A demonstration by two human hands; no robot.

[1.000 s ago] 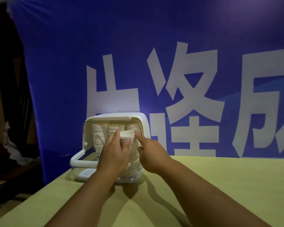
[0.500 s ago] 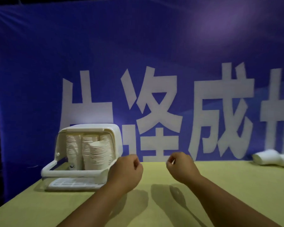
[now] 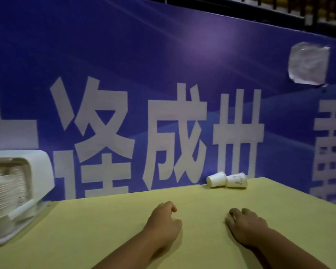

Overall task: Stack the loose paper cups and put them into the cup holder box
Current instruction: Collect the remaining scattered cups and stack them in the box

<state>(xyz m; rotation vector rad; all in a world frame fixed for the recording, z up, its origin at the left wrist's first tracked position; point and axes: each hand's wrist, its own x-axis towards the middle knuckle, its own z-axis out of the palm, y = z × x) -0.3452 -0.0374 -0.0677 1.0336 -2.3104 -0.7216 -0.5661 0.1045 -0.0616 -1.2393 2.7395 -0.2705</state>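
Note:
Two white paper cups lie on their sides at the table's far edge against the banner: one cup [image 3: 216, 179] with its mouth to the left, and a second cup [image 3: 237, 180] touching it on the right. The white cup holder box [image 3: 40, 171] stands at the far left with its lid up, and stacks of cups [image 3: 2, 193] fill it. My left hand [image 3: 163, 222] and my right hand [image 3: 244, 226] hover low over the yellow table in the middle, fingers loosely curled, holding nothing. Both hands are well short of the loose cups.
The yellow table [image 3: 105, 230] ends at a blue banner [image 3: 163, 74] with large white characters. A crumpled sheet of paper [image 3: 308, 64] is stuck on the banner at the upper right. The table's right edge runs diagonally at the right.
Both hands let go of the cup stack in the box and drew back. The view has swung right, so the box slid to the left edge and the two loose cups came into sight.

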